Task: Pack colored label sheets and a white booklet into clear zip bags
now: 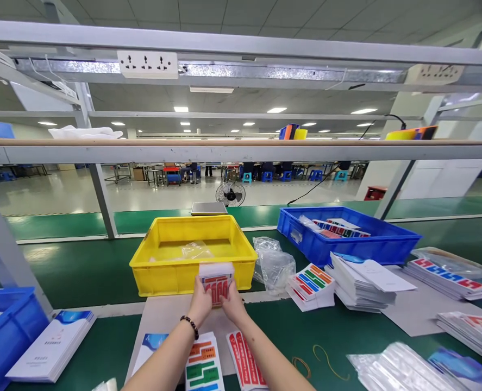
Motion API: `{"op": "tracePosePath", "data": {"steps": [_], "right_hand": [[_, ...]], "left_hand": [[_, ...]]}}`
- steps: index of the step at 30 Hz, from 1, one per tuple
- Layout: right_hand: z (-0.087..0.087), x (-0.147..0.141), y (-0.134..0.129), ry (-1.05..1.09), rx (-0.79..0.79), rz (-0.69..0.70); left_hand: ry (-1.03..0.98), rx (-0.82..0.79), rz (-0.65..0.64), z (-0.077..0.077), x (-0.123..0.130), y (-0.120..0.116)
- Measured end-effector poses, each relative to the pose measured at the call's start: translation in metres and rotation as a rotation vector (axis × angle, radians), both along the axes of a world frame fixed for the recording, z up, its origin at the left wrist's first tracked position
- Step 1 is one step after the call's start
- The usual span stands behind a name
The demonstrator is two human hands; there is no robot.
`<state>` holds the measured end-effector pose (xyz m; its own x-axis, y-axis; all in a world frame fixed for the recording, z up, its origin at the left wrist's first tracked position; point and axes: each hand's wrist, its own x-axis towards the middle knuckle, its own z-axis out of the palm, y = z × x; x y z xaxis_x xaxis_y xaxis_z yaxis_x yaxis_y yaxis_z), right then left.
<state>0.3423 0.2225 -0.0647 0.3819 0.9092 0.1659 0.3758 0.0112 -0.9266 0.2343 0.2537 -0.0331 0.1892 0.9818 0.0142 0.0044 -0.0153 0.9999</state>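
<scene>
In front of the yellow bin (163, 279), a small stack of printed sheets with red figures (215, 288) is held upright between both hands. My left hand (200, 302) grips its left edge, and my right hand (233, 305) is closed on its right edge. White paper shows along the top of the stack. Below my wrists lie a stack of sheets with orange, green and blue shapes (204, 364) and a stack of red striped sheets (244, 361). A blue and white booklet (149, 345) is partly covered by my left forearm.
A blue bin (346, 247) holding printed sheets stands at the back right, beside clear plastic bags (275, 266). White booklets (363, 282) are piled there. On the left sit another blue bin (8, 336) and stacked booklets (53, 345). Rubber bands (301, 366) lie front right. A shelf beam (241, 151) crosses above.
</scene>
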Motion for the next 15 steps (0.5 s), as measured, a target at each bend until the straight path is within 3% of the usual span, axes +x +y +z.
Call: {"op": "tracePosePath", "data": {"steps": [7, 15], "right_hand": [[-0.001, 0.007, 0.002, 0.159, 0.014, 0.019], [0.006, -0.012, 0.009, 0.201, 0.052, -0.064]], "left_hand": [[-0.054, -0.037, 0.024, 0.003, -0.006, 0.008], [-0.01, -0.081, -0.047, 0.008, 0.002, 0.011]]}}
